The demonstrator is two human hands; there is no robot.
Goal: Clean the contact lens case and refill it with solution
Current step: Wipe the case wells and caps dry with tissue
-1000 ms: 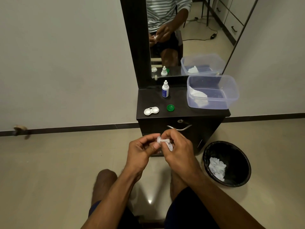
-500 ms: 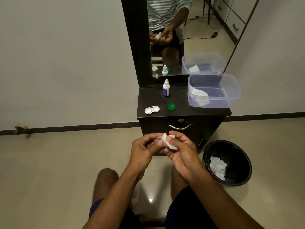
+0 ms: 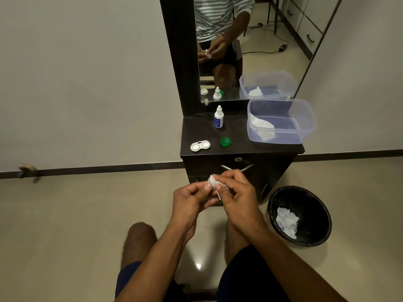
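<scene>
A left hand pinches a small white cap while right hand fingers clamp tissue inside it, case at 12 o'clock; a slip could drop it.

Plain grey-white walls meet a glossy beige tiled floor along a dark skirting strip. A tall dark-framed mirror rises behind the dark wooden bench.

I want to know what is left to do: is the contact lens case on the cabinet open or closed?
Open. The contact lens case shows two bare white wells, and the green cap lies beside it.
</scene>
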